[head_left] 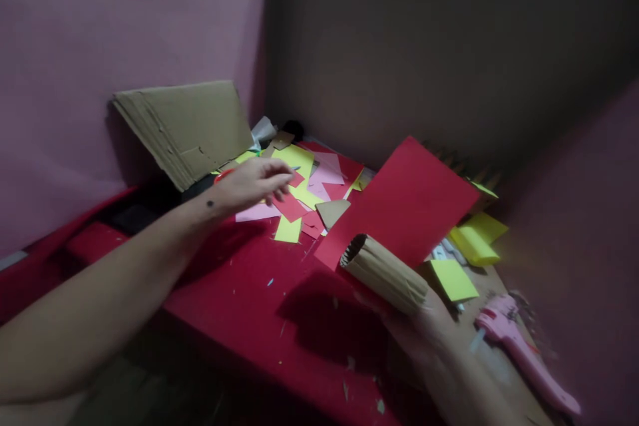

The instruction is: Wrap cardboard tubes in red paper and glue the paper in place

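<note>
My right hand (422, 326) grips a rolled corrugated cardboard tube (384, 273) together with a red paper sheet (407, 200). The sheet rises behind the tube, tilted above the table. My left hand (259, 180) hovers over a pile of cut paper, with its fingers loosely bent and a little apart. I see nothing held in it. An orange handle loop (223, 176) shows behind the left wrist, and a thin pointed tip pokes out beyond the fingers; what lies between is hidden by the hand. Yellow paper (288, 229) and a cardboard scrap (333, 213) lie near it.
A pink glue gun (524, 346) lies on a cardboard piece at the right. Folded yellow papers (476, 239) are beside it. A large cardboard sheet (194, 126) leans at the left wall. Small scraps dot the red tabletop (239, 299).
</note>
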`<state>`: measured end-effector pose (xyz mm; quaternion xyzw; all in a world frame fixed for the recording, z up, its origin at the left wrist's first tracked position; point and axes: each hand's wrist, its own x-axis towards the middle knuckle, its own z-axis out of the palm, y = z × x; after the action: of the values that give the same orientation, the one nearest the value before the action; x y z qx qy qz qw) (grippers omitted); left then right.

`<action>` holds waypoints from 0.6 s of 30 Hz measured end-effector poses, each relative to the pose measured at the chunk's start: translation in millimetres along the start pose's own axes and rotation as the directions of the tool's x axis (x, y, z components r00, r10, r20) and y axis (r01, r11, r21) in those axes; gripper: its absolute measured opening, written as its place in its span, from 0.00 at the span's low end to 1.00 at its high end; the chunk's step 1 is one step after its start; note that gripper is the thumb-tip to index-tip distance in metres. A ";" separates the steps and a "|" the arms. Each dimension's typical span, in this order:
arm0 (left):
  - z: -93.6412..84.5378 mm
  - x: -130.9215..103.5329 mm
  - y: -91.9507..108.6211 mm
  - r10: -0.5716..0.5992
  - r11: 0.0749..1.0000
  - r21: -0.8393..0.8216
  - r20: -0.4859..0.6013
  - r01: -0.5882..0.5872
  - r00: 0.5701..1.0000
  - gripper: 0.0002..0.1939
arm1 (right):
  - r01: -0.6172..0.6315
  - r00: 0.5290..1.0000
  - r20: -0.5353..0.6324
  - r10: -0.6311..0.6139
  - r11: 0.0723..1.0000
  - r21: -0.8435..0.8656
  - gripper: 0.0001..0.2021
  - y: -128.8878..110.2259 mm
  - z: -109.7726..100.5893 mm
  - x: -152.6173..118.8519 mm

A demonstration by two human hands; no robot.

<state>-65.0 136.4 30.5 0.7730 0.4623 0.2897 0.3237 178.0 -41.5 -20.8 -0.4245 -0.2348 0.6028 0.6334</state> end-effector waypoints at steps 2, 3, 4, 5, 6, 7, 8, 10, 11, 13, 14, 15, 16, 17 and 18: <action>-20.1 5.2 -19.0 -0.033 0.986 0.158 -0.077 0.045 0.996 0.03 | 0.013 1.000 -0.024 -0.013 1.000 0.011 0.16 -3.1 -0.1 -1.0; -26.9 6.2 -27.8 -0.046 0.973 0.224 -0.085 0.064 0.995 0.06 | 0.021 0.999 -0.034 -0.020 1.000 0.019 0.17 -4.7 0.8 -0.9; -31.0 6.1 -35.2 -0.045 0.958 0.278 -0.078 0.065 0.996 0.09 | 0.037 0.998 -0.045 -0.036 0.999 0.030 0.18 -6.3 2.1 -0.5; -32.5 4.9 -40.8 -0.026 0.946 0.322 -0.069 0.047 0.997 0.10 | 0.054 0.997 -0.054 -0.052 0.998 0.038 0.19 -7.7 3.7 0.1; -31.8 2.9 -44.6 -0.010 0.932 0.361 -0.061 0.031 0.998 0.10 | 0.066 0.996 -0.058 -0.063 0.997 0.043 0.20 -9.0 5.2 0.7; -29.8 0.5 -46.6 0.009 0.919 0.395 -0.058 0.015 0.998 0.09 | 0.069 0.996 -0.059 -0.066 0.997 0.045 0.21 -10.0 6.6 1.2; -27.0 -1.8 -47.2 0.023 0.904 0.427 -0.062 0.006 0.998 0.10 | 0.063 0.997 -0.056 -0.061 0.997 0.045 0.21 -10.8 7.6 1.5; -22.2 -5.2 -46.3 0.036 0.874 0.485 -0.079 0.007 0.996 0.13 | 0.046 0.998 -0.044 -0.044 0.998 0.043 0.20 -11.6 8.3 1.5; -21.1 -5.8 -45.6 0.035 0.859 0.511 -0.086 0.014 0.996 0.15 | 0.033 0.999 -0.034 -0.032 0.999 0.039 0.20 -11.7 7.9 1.3; -21.9 -4.8 -44.8 0.009 0.831 0.555 -0.084 0.039 0.996 0.17 | 0.027 0.999 -0.023 -0.026 0.999 0.031 0.20 -11.5 6.1 0.7; -23.9 -3.7 -44.7 -0.012 0.817 0.574 -0.079 0.056 0.997 0.17 | 0.029 0.999 -0.022 -0.028 0.999 0.027 0.20 -11.4 4.9 0.5; -26.7 -2.8 -44.6 -0.037 0.803 0.592 -0.073 0.073 0.997 0.18 | 0.033 0.999 -0.021 -0.033 0.999 0.022 0.20 -11.2 3.8 0.5; -30.3 -2.4 -44.4 -0.066 0.788 0.609 -0.069 0.094 0.995 0.19 | 0.042 0.999 -0.020 -0.041 0.999 0.017 0.20 -11.0 2.9 0.6; -34.4 -2.9 -43.8 -0.094 0.771 0.626 -0.068 0.116 0.993 0.20 | 0.054 0.998 -0.018 -0.054 0.998 0.014 0.19 -10.7 2.3 0.9; -38.7 -4.4 -42.9 -0.121 0.754 0.643 -0.068 0.136 0.990 0.21 | 0.063 0.998 -0.018 -0.063 0.998 0.010 0.19 -10.3 2.0 1.1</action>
<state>-118.3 157.1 21.1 0.8002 0.5893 0.0985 0.0517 182.3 -39.0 -11.5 -0.4187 -0.2394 0.5801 0.6564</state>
